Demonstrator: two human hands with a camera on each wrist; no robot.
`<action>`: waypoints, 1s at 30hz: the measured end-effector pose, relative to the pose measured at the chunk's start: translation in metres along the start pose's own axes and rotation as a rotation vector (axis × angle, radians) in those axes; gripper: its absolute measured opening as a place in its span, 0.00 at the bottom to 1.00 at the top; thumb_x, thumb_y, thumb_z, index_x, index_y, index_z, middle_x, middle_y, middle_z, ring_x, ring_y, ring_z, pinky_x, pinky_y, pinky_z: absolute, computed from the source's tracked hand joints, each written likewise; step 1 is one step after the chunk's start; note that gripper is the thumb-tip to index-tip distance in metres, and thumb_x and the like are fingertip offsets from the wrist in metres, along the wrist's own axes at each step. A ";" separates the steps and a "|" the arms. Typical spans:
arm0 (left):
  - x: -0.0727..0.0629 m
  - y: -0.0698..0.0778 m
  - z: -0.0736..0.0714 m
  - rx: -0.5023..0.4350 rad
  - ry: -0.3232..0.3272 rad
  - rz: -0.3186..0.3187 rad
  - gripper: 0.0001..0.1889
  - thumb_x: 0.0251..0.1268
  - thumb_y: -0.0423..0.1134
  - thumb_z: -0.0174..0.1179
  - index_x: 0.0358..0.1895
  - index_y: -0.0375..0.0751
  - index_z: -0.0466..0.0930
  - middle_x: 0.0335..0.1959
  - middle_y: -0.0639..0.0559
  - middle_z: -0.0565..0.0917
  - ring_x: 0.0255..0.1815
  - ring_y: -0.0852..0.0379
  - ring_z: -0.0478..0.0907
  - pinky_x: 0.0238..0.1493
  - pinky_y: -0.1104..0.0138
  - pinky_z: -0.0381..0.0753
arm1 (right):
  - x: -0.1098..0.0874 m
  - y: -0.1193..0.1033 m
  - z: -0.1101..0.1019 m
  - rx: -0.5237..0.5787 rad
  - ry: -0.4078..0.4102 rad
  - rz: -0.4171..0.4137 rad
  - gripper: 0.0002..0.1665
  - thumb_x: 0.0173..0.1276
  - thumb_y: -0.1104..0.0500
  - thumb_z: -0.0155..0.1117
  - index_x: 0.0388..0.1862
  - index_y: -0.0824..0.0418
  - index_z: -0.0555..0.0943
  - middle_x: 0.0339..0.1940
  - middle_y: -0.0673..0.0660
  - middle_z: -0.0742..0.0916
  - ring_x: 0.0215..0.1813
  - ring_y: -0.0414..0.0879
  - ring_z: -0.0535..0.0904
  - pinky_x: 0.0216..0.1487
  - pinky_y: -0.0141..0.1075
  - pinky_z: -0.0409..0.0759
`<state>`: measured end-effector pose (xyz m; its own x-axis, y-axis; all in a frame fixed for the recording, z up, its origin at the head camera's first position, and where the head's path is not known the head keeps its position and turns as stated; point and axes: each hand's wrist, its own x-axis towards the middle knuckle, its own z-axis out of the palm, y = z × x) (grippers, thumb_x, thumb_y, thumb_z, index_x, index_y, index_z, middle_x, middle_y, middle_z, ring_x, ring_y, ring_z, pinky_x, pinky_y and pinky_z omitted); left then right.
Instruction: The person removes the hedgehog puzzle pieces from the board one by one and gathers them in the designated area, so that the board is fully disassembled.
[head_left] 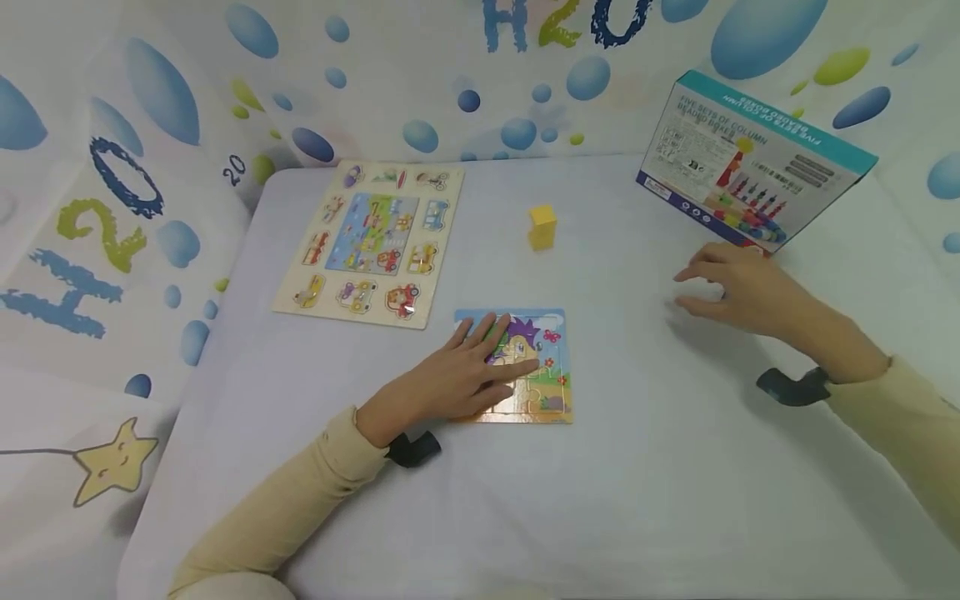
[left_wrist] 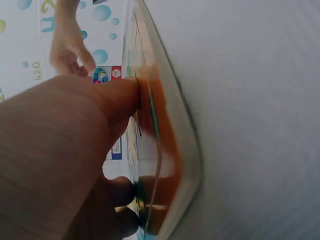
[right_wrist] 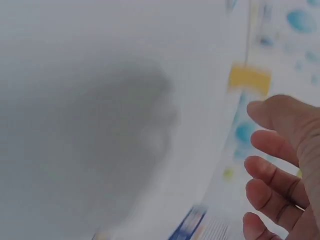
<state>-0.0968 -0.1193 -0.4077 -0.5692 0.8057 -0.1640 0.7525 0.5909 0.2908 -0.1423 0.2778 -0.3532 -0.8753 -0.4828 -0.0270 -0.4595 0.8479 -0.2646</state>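
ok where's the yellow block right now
In the head view the yellow block stands alone on the table, toward the far middle, beyond the small jigsaw and between the vehicle puzzle board and the toy box.

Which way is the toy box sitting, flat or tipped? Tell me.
Tipped. The box leans back on its lower edge beside the wall, its printed face turned up toward the camera.

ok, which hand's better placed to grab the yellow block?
Right, probably. The right hand hovers open and free above the table, while the left hand lies flat on the small puzzle. The yellow block sits between them.
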 end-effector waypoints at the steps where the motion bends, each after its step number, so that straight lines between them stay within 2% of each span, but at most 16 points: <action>1: -0.001 0.001 -0.001 -0.005 0.002 -0.013 0.24 0.79 0.52 0.42 0.75 0.63 0.59 0.78 0.32 0.42 0.79 0.33 0.37 0.73 0.38 0.42 | 0.008 -0.013 0.003 0.013 -0.006 -0.037 0.17 0.60 0.55 0.73 0.47 0.60 0.86 0.46 0.60 0.84 0.49 0.55 0.79 0.50 0.53 0.79; 7: -0.003 0.011 -0.002 -0.020 -0.009 -0.110 0.25 0.78 0.52 0.41 0.75 0.66 0.58 0.76 0.25 0.42 0.77 0.28 0.36 0.72 0.35 0.41 | 0.045 -0.085 0.034 0.049 -0.113 -0.162 0.15 0.64 0.54 0.69 0.47 0.59 0.86 0.42 0.55 0.85 0.44 0.48 0.81 0.45 0.44 0.82; 11: -0.003 0.016 -0.002 0.006 -0.014 -0.153 0.25 0.78 0.53 0.41 0.75 0.66 0.57 0.74 0.22 0.43 0.77 0.28 0.38 0.72 0.37 0.46 | 0.061 -0.114 0.052 0.042 -0.116 -0.191 0.17 0.63 0.53 0.70 0.47 0.60 0.86 0.39 0.53 0.85 0.41 0.45 0.79 0.42 0.40 0.82; 17: -0.004 0.023 -0.004 0.011 -0.042 -0.214 0.25 0.78 0.55 0.40 0.76 0.68 0.56 0.74 0.20 0.43 0.76 0.27 0.39 0.73 0.39 0.46 | 0.069 -0.127 0.066 0.018 -0.082 -0.176 0.18 0.63 0.52 0.70 0.46 0.62 0.87 0.33 0.53 0.84 0.35 0.45 0.75 0.36 0.37 0.78; 25: -0.005 0.024 -0.005 0.138 -0.031 -0.189 0.25 0.79 0.56 0.38 0.76 0.68 0.55 0.73 0.20 0.49 0.76 0.28 0.45 0.72 0.41 0.52 | 0.071 -0.134 0.074 0.014 -0.029 -0.168 0.15 0.63 0.54 0.71 0.43 0.63 0.88 0.29 0.55 0.85 0.32 0.45 0.74 0.33 0.36 0.74; 30: -0.006 0.023 -0.005 0.141 -0.040 -0.204 0.25 0.78 0.56 0.38 0.76 0.68 0.55 0.73 0.21 0.50 0.77 0.29 0.45 0.73 0.42 0.52 | 0.073 -0.136 0.078 0.064 -0.001 -0.188 0.14 0.62 0.56 0.72 0.41 0.64 0.88 0.27 0.54 0.84 0.29 0.43 0.72 0.31 0.34 0.72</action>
<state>-0.0777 -0.1107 -0.3951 -0.7026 0.6685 -0.2441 0.6639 0.7392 0.1135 -0.1319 0.1096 -0.3942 -0.7749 -0.6315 0.0273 -0.6041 0.7272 -0.3260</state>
